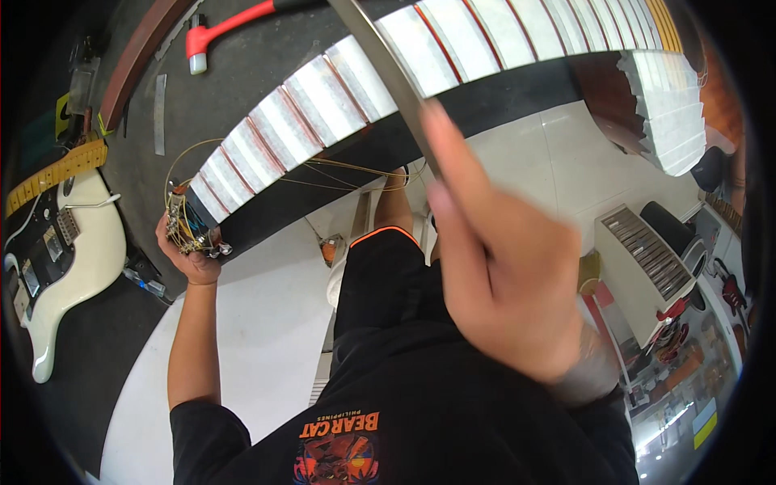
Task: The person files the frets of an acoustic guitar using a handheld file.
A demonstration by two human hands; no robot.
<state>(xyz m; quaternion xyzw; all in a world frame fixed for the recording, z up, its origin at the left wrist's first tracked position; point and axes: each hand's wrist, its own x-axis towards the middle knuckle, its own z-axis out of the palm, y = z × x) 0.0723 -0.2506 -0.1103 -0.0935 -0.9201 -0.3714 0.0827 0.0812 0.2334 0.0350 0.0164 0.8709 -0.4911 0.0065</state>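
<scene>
A guitar neck (303,117) stretches across the upper part of the view, its fretboard covered with silvery-white tape between the reddish-edged frets. My left hand (191,257) is closed around the headstock (192,226), where tuners and loose, curled strings gather. In my right hand (517,283), blurred by motion, is a long flat metal file (386,61), gripped at its near end. The file slants over the fretboard, crossing it left of the middle. Whether it touches the frets I cannot tell. More tape (671,113) hangs over the guitar's body end at the right.
A red-and-black mallet (218,32) lies on the dark bench mat (242,65). At the left rests a white electric guitar (85,234) with a maple neck. To the right stand a cream box of slotted pieces (643,267) and a glass case (687,396). Someone's leg (394,206) shows beneath the neck.
</scene>
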